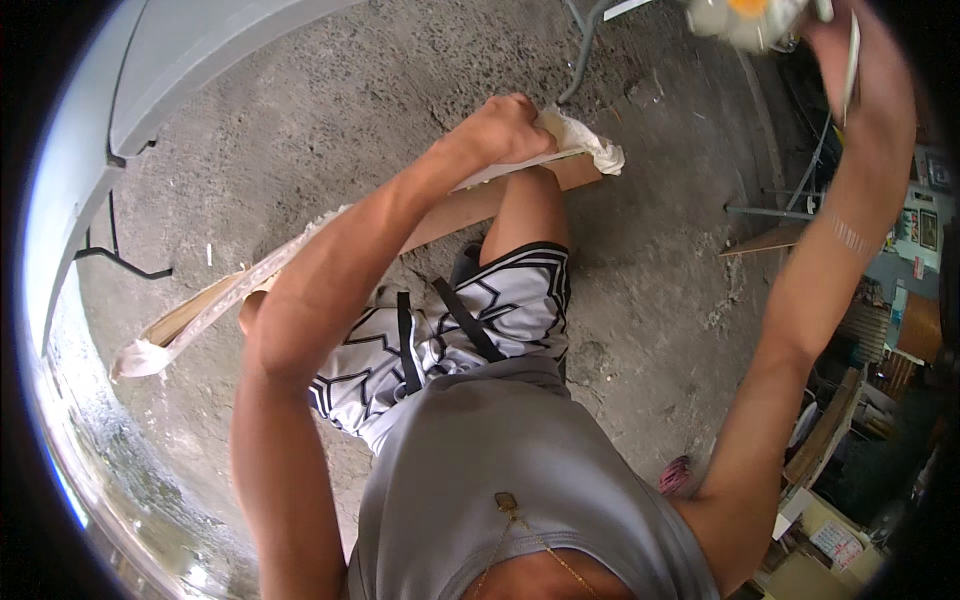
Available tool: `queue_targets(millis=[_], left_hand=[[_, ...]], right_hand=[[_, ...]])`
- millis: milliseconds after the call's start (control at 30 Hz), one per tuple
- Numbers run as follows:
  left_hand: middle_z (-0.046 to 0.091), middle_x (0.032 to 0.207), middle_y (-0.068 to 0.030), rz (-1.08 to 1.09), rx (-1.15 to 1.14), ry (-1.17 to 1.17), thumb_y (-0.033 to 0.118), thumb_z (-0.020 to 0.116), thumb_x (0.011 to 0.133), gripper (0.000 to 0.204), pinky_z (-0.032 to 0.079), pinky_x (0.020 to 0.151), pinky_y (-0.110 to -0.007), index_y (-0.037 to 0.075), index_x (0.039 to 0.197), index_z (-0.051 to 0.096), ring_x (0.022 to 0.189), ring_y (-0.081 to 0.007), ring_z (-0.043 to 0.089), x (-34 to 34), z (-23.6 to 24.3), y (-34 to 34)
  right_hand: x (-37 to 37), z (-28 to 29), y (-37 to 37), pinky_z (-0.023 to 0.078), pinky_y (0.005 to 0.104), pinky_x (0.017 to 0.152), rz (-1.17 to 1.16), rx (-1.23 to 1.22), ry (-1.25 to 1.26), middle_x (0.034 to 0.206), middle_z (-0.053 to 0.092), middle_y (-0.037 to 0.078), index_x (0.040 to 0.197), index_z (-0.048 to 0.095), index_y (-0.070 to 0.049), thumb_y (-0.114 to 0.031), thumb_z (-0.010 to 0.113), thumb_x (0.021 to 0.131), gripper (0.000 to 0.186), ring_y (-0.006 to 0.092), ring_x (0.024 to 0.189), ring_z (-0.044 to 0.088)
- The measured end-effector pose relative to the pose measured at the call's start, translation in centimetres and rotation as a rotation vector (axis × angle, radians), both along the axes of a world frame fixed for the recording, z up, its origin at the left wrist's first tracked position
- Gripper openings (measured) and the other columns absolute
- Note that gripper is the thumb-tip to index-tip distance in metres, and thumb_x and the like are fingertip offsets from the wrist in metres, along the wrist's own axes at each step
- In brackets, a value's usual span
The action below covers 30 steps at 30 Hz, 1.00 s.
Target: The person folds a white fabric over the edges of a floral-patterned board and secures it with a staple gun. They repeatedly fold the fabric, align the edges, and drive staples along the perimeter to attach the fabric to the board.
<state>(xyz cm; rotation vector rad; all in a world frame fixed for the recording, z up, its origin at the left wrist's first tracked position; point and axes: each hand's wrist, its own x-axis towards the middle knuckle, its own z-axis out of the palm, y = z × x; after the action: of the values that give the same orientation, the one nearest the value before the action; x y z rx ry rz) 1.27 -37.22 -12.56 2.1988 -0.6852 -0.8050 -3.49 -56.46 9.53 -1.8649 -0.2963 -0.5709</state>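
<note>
A long wooden panel (450,219) stands across in front of my knees, with white cloth-like material (265,268) along its upper edge and bunched at both ends. My left hand (512,132) is closed on that upper edge near the right end, fingers wrapped over the white material. Up at the far right, my right hand (838,55) is raised well away from the panel. Beside its fingers is a blurred whitish object with an orange spot (747,15), cut off by the picture's top edge. A thin pale strip (853,65) lies along the same hand.
Rough concrete floor (655,260) surrounds me. A large pale grey table-like surface (215,65) with dark metal legs (125,262) stands at the left. Metal legs (585,50) show at the top. Boards and assorted clutter (835,430) line the right side.
</note>
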Motion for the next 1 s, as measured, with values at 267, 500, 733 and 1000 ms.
queue_targets(millis=[267,500,733,1000], left_hand=[[0.065,0.106,-0.0221,0.078,-0.107,0.149,0.037,0.070,0.070,0.054,0.046,0.089,-0.037,-0.005,0.105,0.065,0.101,-0.0302,0.061,-0.4,-3.9,0.3],[0.063,0.109,-0.0232,0.116,-0.077,0.207,0.036,0.068,0.067,0.065,0.047,0.090,-0.031,-0.007,0.115,0.059,0.103,-0.0300,0.062,-1.4,-2.4,0.7],[0.066,0.098,-0.0232,0.088,-0.120,0.245,0.034,0.068,0.068,0.060,0.049,0.084,-0.032,-0.009,0.109,0.060,0.094,-0.0286,0.065,-2.2,-2.3,0.8],[0.065,0.094,-0.0252,0.047,-0.141,0.253,0.036,0.066,0.069,0.054,0.050,0.083,-0.033,-0.007,0.101,0.064,0.091,-0.0306,0.066,-2.1,-2.4,0.8]], right_hand=[[-15.3,-11.8,5.9,0.047,0.0249,0.067,-0.328,0.214,0.875,0.082,0.062,0.006,0.103,0.054,0.000,-0.014,0.065,0.086,0.025,0.0115,0.074,0.059],[-15.6,-15.9,7.1,0.038,0.0271,0.050,-0.189,-0.142,1.003,0.058,0.052,0.002,0.097,0.057,0.001,-0.022,0.068,0.084,0.028,0.0073,0.052,0.043],[-15.5,-17.0,7.5,0.044,0.0299,0.055,-0.206,-0.150,1.008,0.066,0.060,0.009,0.100,0.056,0.002,-0.025,0.068,0.085,0.033,0.0112,0.056,0.056],[-15.6,-17.0,7.7,0.044,0.0285,0.051,-0.226,-0.125,1.080,0.059,0.058,0.007,0.097,0.055,0.002,-0.027,0.067,0.085,0.033,0.0125,0.052,0.056]])
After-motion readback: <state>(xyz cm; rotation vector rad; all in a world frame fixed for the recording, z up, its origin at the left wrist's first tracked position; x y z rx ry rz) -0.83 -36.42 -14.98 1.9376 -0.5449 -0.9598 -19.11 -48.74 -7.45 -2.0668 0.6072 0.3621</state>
